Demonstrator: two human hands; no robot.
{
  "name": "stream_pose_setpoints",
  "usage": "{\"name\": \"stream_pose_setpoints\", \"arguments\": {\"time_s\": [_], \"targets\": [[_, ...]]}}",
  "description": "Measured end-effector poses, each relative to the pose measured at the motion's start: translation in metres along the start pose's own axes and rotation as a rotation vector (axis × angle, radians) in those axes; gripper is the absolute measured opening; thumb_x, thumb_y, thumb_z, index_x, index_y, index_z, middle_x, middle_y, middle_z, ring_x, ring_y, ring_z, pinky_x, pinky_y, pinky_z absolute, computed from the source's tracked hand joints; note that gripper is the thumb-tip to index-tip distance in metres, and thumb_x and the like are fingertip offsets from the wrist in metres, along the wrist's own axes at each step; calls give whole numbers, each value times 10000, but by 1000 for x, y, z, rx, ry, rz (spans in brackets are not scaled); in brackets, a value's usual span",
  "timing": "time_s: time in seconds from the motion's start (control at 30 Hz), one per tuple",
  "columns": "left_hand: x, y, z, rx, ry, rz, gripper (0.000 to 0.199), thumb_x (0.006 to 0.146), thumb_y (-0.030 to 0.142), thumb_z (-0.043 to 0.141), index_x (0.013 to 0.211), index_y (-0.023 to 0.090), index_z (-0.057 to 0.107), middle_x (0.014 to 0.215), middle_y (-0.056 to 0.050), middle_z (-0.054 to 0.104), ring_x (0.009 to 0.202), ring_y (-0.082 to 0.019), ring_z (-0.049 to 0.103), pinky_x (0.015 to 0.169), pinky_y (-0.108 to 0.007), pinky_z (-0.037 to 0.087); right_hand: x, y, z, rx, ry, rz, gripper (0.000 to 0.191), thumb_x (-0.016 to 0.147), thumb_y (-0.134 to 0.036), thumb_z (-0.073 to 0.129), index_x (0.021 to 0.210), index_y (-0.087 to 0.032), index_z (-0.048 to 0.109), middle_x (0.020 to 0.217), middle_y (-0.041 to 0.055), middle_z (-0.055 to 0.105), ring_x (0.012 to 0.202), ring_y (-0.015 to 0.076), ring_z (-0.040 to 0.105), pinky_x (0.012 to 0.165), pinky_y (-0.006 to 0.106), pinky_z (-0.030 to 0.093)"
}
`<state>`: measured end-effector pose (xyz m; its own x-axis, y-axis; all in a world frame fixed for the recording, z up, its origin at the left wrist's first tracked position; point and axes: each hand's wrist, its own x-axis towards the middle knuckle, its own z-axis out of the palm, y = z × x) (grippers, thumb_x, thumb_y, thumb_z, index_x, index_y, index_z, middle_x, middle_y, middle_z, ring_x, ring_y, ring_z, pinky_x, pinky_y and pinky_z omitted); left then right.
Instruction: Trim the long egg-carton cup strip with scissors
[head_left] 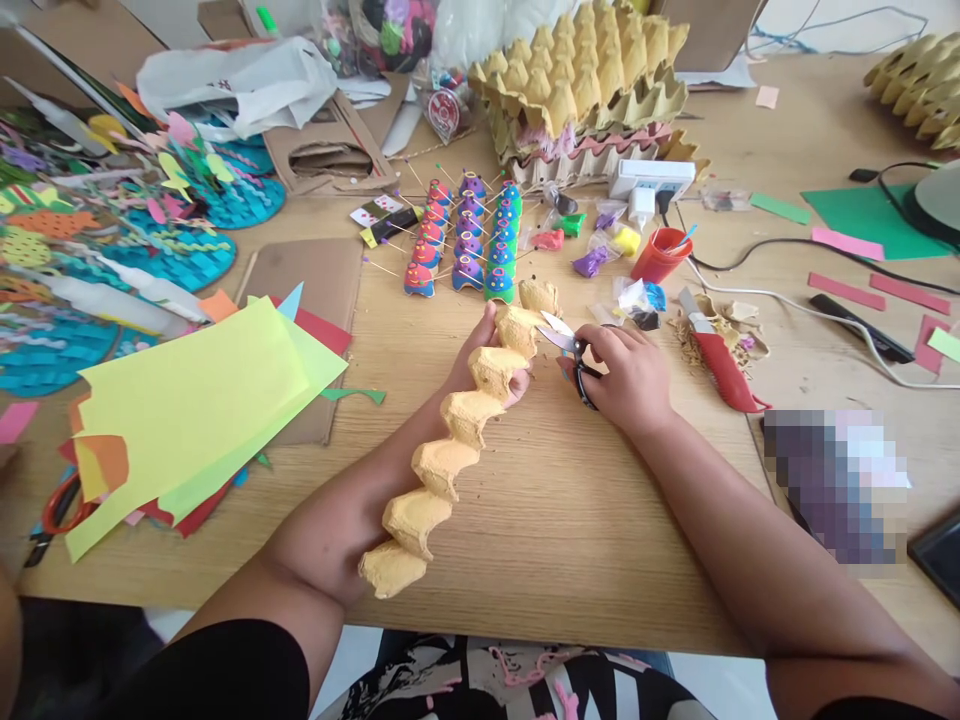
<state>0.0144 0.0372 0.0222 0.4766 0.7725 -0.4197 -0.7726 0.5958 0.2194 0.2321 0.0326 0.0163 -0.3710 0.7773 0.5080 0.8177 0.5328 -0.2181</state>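
A yellow strip of egg-carton cups [446, 467] runs diagonally over the wooden table, its near end above my left forearm. My left hand [487, 355] is closed round the strip near its far end, partly hidden behind the cups. In my right hand [626, 372] are black-handled scissors [577, 355], with fingers in the handles. The blades are parted and their tips touch or nearly touch the right edge of the strip by its far cups. Beyond the strip stand three painted caterpillars, one red and blue [427, 240], one purple [469, 235], one green and blue [502, 240].
Yellow and green paper [195, 400] lies at the left beside blue woven crafts [202, 265]. Egg trays [577, 75] are stacked at the back. To the right are an orange cup [661, 255], a power strip [652, 178], a red-handled knife [724, 365] and cables.
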Motion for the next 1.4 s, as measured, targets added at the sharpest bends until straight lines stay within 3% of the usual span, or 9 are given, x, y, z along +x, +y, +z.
{"name": "stream_pose_setpoints", "arguments": {"time_s": [0.13, 0.33, 0.47, 0.67, 0.83, 1.03, 1.23, 1.4], "targets": [[1, 1, -2, 25, 5, -49, 380, 977, 576, 631, 823, 235, 694, 620, 7, 653, 448, -92, 537, 409, -185, 401, -1, 3, 1, -76, 18, -34, 312, 1003, -478, 582, 1086, -206, 709, 792, 47, 719, 762, 223, 631, 717, 335, 363], [1, 3, -1, 7, -8, -116, 360, 981, 533, 659, 798, 224, 682, 550, 35, 592, 384, -57, 484, 368, -148, 359, -1, 10, 0, -158, 27, -103, 325, 1030, -485, 561, 1114, -210, 713, 810, 53, 708, 800, 221, 606, 731, 346, 313], [3, 5, -7, -2, -37, -180, 394, 967, 586, 654, 817, 223, 682, 589, 16, 644, 417, -79, 546, 373, -167, 377, 0, 14, -2, -158, 14, -122, 301, 1038, -461, 556, 1126, -220, 713, 825, 54, 692, 809, 221, 581, 721, 349, 297], [4, 7, -9, -29, -51, -248, 404, 953, 566, 685, 759, 214, 643, 528, 35, 578, 399, -65, 520, 380, -156, 364, -1, 19, -3, -178, 36, -157, 251, 1030, -404, 577, 1125, -225, 726, 815, 48, 683, 792, 217, 568, 699, 355, 284], [5, 10, -10, -35, -64, -293, 398, 947, 574, 686, 785, 211, 668, 557, 21, 620, 411, -73, 540, 375, -160, 375, -1, 21, -3, -142, 22, -159, 260, 1030, -412, 579, 1123, -227, 737, 804, 50, 694, 777, 213, 574, 690, 352, 286], [9, 12, -13, 28, -34, -253, 421, 937, 608, 678, 787, 214, 681, 551, 10, 608, 398, -78, 511, 361, -170, 364, 1, 20, -4, -68, 24, -165, 376, 1051, -511, 533, 1055, -204, 750, 772, 64, 716, 723, 206, 603, 677, 340, 321], [3, 8, -9, 214, -1, -131, 381, 938, 599, 657, 878, 228, 718, 621, -7, 652, 439, -112, 539, 418, -220, 398, -2, 18, 1, 82, 1, -75, 413, 1030, -584, 550, 1020, -212, 730, 721, 49, 694, 673, 201, 604, 666, 327, 371], [0, 4, -3, 287, -2, -43, 427, 938, 623, 638, 873, 205, 698, 604, 7, 629, 422, -96, 534, 403, -198, 365, -3, 16, 5, 221, 65, 111, 414, 971, -618, 625, 1025, -219, 719, 702, 18, 651, 641, 184, 573, 618, 303, 374]]}}
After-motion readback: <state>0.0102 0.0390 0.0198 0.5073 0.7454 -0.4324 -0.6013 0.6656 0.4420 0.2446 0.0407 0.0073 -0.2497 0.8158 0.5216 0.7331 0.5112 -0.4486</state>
